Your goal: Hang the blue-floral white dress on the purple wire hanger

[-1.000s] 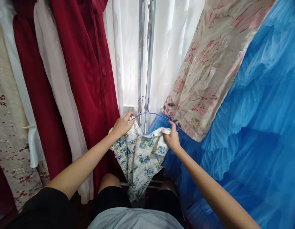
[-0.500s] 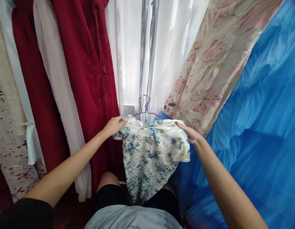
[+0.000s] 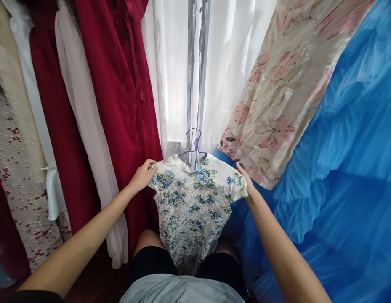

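Observation:
A small white dress with blue flowers (image 3: pixel 191 206) hangs spread on a purple wire hanger (image 3: pixel 195 148) in front of me. My left hand (image 3: pixel 141 176) pinches the dress's left shoulder sleeve. My right hand (image 3: pixel 246 180) holds the right shoulder sleeve, its fingers partly hidden behind the cloth. The hanger's hook rises above the collar, close to a metal pole (image 3: pixel 195 80). The dress's hem falls over my knees.
Dark red gowns (image 3: pixel 119 92) and pale garments (image 3: pixel 84 126) hang at the left. White curtain (image 3: pixel 170 71) lies behind the pole. A cream fabric with pink flowers (image 3: pixel 277 92) and a big blue tulle skirt (image 3: pixel 349 168) fill the right.
The dress was bunched at the hanger's middle with the wire arms bare. Both hands pulled its shoulders outward over the hanger, so it now hangs flat and spread.

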`<state>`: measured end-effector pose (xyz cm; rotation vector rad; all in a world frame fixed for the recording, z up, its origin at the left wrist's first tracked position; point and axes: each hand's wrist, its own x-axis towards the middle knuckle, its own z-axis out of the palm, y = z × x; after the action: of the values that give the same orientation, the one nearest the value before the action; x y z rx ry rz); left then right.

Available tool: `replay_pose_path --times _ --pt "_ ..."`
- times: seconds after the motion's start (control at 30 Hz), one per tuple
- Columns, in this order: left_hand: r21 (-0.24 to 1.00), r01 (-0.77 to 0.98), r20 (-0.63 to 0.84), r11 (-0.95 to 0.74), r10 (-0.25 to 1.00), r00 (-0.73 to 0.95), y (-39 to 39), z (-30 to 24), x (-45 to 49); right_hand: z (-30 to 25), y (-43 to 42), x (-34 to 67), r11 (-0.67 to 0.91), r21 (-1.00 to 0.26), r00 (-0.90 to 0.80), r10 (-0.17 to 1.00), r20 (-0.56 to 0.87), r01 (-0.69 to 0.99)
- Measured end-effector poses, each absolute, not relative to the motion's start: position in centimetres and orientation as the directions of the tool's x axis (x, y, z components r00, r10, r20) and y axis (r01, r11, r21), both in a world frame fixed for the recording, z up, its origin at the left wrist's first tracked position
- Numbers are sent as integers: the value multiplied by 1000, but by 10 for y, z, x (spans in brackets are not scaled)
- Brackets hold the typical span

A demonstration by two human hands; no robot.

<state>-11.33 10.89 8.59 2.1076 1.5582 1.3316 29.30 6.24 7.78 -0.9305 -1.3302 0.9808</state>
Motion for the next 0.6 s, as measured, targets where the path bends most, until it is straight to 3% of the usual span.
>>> replay_pose_path --times 0.07,0.13,0.23,0.33,0.47,0.53,0.6 --pt "700 596 508 -394 861 -28 110 78 -116 86 50 304 270 -961 -85 958 274 -59" --pt "704 570 572 -425 814 -101 109 80 -111 94 37 306 232 -970 -124 963 240 -79" --pt "635 572 696 -519 706 -132 101 100 -99 106 27 299 223 -955 -10 973 229 -194" --pt "462 654 807 -599 590 -29 84 130 -86 115 18 293 232 -919 115 972 206 -319" --pt "54 788 833 -613 462 303 64 146 -64 106 -24 285 309 -897 173 948 265 -317" --pt "-37 769 803 -638 439 402 63 134 -51 96 -59 276 316 -916 84 949 304 -248" --pt "24 737 826 -675 429 366 65 112 -38 87 -95 265 327 -931 -168 921 353 -162"
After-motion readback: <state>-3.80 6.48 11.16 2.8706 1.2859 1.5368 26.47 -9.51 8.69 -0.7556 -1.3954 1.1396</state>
